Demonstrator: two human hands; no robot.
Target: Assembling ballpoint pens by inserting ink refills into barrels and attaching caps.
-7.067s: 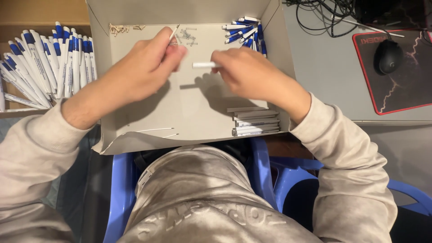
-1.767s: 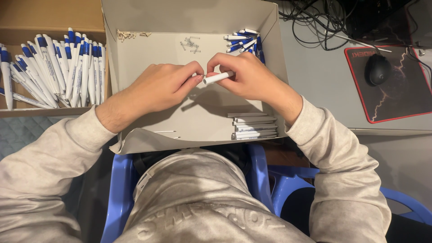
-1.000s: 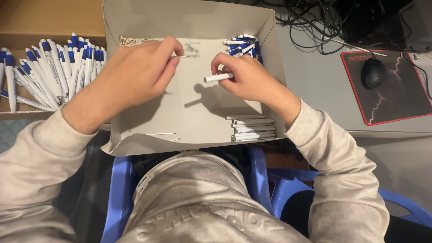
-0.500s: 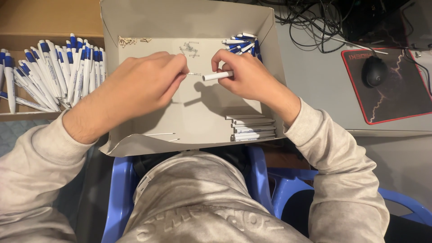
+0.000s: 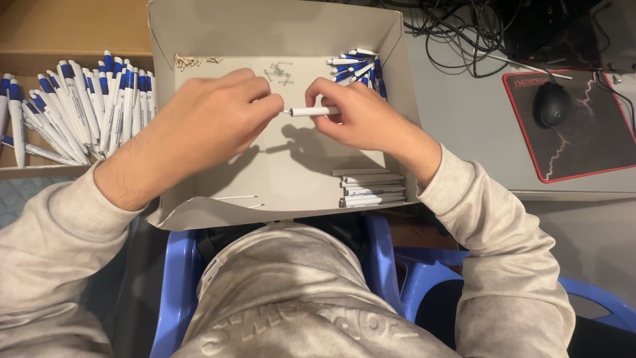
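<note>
Many finished pens lie beside.

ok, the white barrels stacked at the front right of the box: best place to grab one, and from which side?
Take the top white barrel of the stack at mid-length, pinching across its width from above. The barrels lie flat, parallel and touching, so only the upper side is free; the box wall crowds their right ends, and the right hand is nearest.

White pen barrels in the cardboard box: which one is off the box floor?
The white pen barrel gripped by the right hand, held level with the left hand at its tip; the other barrels lie stacked near the box's front right corner.
</note>
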